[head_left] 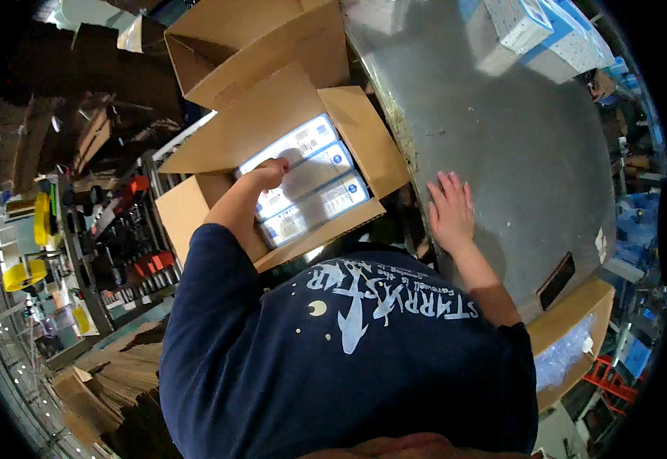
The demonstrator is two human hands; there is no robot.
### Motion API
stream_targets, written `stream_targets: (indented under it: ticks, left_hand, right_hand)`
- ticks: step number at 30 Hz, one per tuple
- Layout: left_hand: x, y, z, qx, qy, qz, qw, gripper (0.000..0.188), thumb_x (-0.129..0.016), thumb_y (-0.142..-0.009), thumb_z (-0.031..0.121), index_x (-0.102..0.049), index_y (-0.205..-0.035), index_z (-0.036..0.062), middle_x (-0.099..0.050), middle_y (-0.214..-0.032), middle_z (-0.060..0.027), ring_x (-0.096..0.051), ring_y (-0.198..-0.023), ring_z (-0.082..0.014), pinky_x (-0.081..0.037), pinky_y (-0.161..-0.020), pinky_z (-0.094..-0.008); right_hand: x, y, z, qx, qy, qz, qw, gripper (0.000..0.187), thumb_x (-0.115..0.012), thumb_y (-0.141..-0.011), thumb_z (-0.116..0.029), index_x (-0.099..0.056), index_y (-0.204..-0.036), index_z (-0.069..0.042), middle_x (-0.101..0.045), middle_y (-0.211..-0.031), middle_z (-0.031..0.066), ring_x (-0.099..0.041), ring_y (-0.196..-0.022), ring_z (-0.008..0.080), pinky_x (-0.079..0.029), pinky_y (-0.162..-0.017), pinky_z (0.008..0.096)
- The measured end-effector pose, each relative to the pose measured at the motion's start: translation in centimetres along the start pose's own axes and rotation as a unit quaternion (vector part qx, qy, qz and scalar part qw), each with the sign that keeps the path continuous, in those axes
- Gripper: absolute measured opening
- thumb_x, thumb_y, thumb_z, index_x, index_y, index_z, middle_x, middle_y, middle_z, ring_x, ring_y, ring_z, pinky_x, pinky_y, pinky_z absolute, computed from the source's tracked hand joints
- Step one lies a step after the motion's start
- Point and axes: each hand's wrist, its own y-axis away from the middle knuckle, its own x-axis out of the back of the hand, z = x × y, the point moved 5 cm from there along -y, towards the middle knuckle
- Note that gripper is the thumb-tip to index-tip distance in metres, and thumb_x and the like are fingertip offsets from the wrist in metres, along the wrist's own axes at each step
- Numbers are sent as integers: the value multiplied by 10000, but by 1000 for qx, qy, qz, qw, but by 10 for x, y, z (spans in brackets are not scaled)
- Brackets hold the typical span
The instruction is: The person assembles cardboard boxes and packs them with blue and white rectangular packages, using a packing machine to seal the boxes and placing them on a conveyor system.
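An opened brown cardboard carton (pixel 366 141) stands in front of me with its flaps up. Inside it, three white boxes with blue edges and printed labels lie side by side. My left hand (pixel 271 176) reaches over the carton's left side, its fingers curled on the left end of the middle white box (pixel 320 170); some fingertips are hidden. To the right, my right hand (pixel 451 214) rests flat near the edge of the grey table (pixel 517 153), fingers stretched out and holding nothing.
Another open carton (pixel 265 57) sits just beyond the first. White-and-blue boxes (pixel 518 24) stand on the table's far right. A dark flat rectangular object (pixel 555 280) lies near its right edge, beside a carton (pixel 571 312) holding clear plastic. Flattened cardboard (pixel 112 375) is stacked lower left.
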Motion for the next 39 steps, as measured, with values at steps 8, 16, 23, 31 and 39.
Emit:
stream_targets:
  ticks: [8, 16, 23, 31, 39]
  left_hand:
    - [-28, -22, -8, -164, -81, 168, 969, 411, -504, -732, -49, -578, -1108, 98, -559, -1117, -164, -530, -1056, -343, -433, -898, -367]
    - [-17, -28, -34, -36, 36, 278, 959, 269, -550, -772, 119, -558, -1038, 81, -541, -1109, -186, -522, -1051, -365, -448, -889, -428]
    - [-35, -37, -44, -20, 40, 147, 988, 203, -522, -789, 199, -627, -921, 87, -616, -1002, -176, -581, -959, -334, -456, -828, -410]
    - [25, 25, -43, -30, 57, 73, 995, 459, -588, -779, 358, -599, -1105, 35, -644, -993, -172, -612, -936, -299, -474, -815, -363]
    - [38, 81, -77, -2, 112, 190, 975, 255, -604, -769, 212, -631, -959, 45, -643, -791, -167, -631, -748, -308, -495, -677, -394]
  right_hand:
    - [-7, -6, -5, -41, 41, -8, 998, 387, -570, -766, -146, -549, -1152, -152, -442, -1300, 58, -339, -1281, 265, -218, -1082, 454]
    - [-11, -4, -6, -54, 59, 0, 997, 396, -557, -742, -129, -541, -1137, -127, -451, -1279, 79, -356, -1264, 288, -231, -1073, 464]
    - [-6, -6, -6, -20, 71, 59, 996, 372, -580, -714, -126, -563, -1085, -137, -497, -1216, 71, -395, -1242, 276, -267, -1054, 456]
    - [92, -152, 83, -87, -1, 195, 977, 534, -632, -738, -177, -478, -1234, -54, -516, -1189, 162, -449, -1138, 336, -379, -971, 429]
    - [198, -330, 203, -240, 221, 124, 937, 761, -667, -725, -421, -374, -1361, -124, -363, -1370, 177, -327, -1280, 349, -341, -1001, 481]
